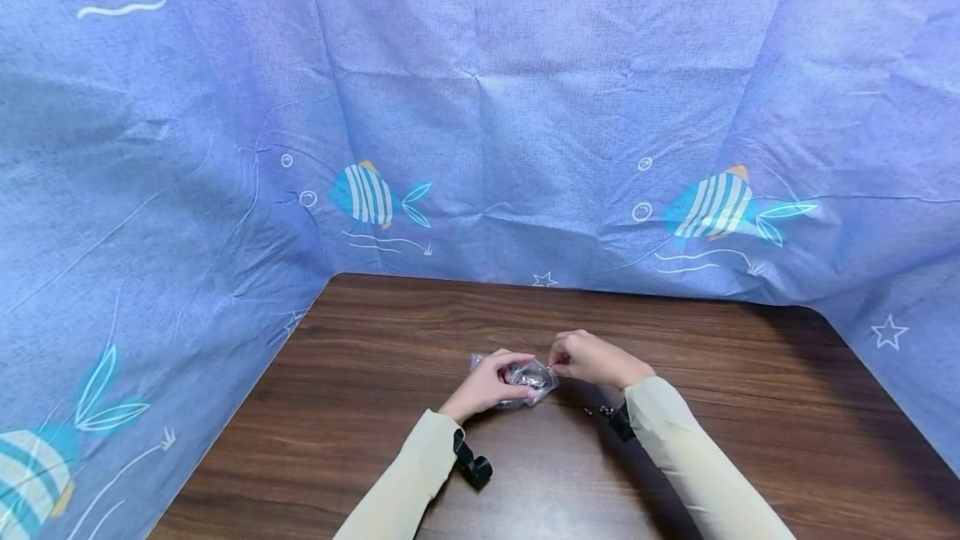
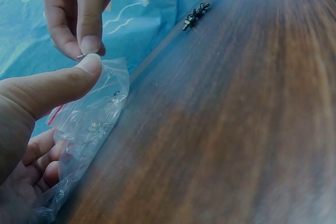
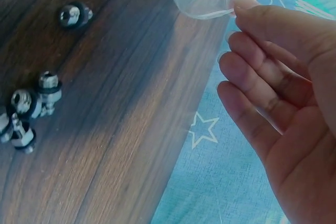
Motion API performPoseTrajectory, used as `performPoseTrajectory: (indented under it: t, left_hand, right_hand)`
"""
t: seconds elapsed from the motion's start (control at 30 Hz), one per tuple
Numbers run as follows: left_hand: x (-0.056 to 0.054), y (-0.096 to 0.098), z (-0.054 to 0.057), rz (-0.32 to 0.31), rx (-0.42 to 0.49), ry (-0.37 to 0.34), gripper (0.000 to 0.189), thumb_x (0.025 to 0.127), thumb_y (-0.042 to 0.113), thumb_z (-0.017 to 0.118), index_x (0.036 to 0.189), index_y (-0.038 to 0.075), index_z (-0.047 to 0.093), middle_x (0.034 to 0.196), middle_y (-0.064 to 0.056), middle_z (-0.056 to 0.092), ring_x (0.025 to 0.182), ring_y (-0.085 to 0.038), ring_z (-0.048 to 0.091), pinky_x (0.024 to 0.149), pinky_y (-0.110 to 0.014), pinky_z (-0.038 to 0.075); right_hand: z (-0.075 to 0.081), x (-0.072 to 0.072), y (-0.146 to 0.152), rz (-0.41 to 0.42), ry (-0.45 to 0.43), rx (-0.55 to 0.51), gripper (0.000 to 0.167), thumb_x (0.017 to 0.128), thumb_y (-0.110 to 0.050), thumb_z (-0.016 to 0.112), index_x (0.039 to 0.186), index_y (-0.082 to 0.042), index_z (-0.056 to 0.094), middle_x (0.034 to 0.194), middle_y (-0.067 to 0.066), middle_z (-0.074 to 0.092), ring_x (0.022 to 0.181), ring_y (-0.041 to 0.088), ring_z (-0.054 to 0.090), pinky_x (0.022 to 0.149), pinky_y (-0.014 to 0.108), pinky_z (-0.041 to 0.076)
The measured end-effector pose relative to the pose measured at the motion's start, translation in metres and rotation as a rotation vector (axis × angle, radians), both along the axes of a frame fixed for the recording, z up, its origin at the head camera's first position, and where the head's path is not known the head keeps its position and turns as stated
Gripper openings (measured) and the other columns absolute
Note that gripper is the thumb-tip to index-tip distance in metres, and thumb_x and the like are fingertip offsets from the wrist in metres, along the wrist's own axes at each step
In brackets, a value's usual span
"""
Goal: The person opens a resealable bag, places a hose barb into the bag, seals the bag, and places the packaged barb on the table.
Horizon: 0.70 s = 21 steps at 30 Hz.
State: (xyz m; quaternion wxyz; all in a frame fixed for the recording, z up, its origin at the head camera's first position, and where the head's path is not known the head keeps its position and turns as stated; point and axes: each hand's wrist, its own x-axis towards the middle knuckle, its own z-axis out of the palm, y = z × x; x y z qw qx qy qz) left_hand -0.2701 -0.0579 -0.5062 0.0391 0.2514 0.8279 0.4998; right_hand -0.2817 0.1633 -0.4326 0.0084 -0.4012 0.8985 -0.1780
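A clear plastic zip bag (image 1: 533, 382) with a red stripe along its mouth is in my left hand (image 1: 491, 386), thumb on one side and fingers on the other. Shiny metal bits show inside the bag (image 2: 92, 124). My right hand (image 1: 592, 357) is at the bag's mouth, thumb and fingertips pinching a small metal piece (image 2: 81, 56), mostly hidden by the fingers. In the right wrist view, the remaining fingers of the right hand (image 3: 283, 82) are loosely bent beside the bag.
Several small metal fittings with black rings (image 3: 50, 90) lie grouped on the brown wooden table (image 1: 360, 440), near the right wrist. One fitting (image 3: 73, 15) lies apart, closer to the bag. A blue fish-print cloth (image 1: 555, 107) hangs behind the table.
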Motion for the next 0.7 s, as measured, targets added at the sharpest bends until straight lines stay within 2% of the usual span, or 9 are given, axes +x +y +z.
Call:
performPoseTrajectory:
  t: [0.27,0.4,0.6,0.67,0.7]
  left_hand:
    - [-0.001,0.000,-0.001,0.003,0.008,-0.022,0.053,0.076,0.021,0.082,0.125,0.013,0.064,0.097,-0.009,0.059,0.072,-0.008,0.046,0.063,-0.018,0.038]
    - [0.002,0.001,0.002,0.010,0.005,-0.020,0.053,0.077,0.017,0.081,0.126,0.011,0.063,0.100,-0.012,0.060,0.073,-0.012,0.047,0.062,-0.017,0.037]
    - [0.013,0.002,0.023,-0.020,0.033,-0.033,0.051,0.079,0.008,0.078,0.126,-0.001,0.060,0.102,-0.026,0.058,0.078,-0.036,0.051,0.062,-0.016,0.034]
    - [0.016,0.001,0.028,-0.027,0.043,-0.033,0.051,0.078,0.007,0.078,0.125,-0.003,0.060,0.101,-0.027,0.057,0.077,-0.036,0.050,0.062,-0.016,0.034]
    - [0.015,0.002,0.026,-0.023,0.039,-0.031,0.051,0.078,0.007,0.078,0.125,-0.002,0.060,0.100,-0.026,0.057,0.077,-0.034,0.050,0.062,-0.016,0.034]
  right_hand:
    - [0.000,-0.001,-0.004,0.005,0.008,0.000,0.005,0.084,-0.010,0.072,0.082,-0.006,0.071,0.079,-0.004,0.062,0.070,0.002,0.055,0.066,0.020,0.050]
    - [-0.001,-0.002,-0.006,0.006,0.008,-0.004,0.005,0.084,-0.010,0.071,0.082,-0.006,0.071,0.080,-0.004,0.062,0.070,0.002,0.054,0.065,0.020,0.050]
    - [-0.002,-0.003,-0.007,0.012,0.018,-0.013,0.004,0.083,-0.010,0.073,0.083,-0.007,0.071,0.080,-0.004,0.062,0.070,0.003,0.055,0.066,0.019,0.050]
    - [-0.003,-0.003,-0.008,0.017,0.022,-0.014,0.004,0.083,-0.010,0.073,0.084,-0.007,0.072,0.080,-0.003,0.062,0.071,0.003,0.056,0.066,0.019,0.050]
    - [-0.003,-0.003,-0.008,0.020,0.023,-0.014,0.004,0.083,-0.011,0.073,0.084,-0.006,0.072,0.081,-0.003,0.062,0.071,0.004,0.057,0.066,0.019,0.050]
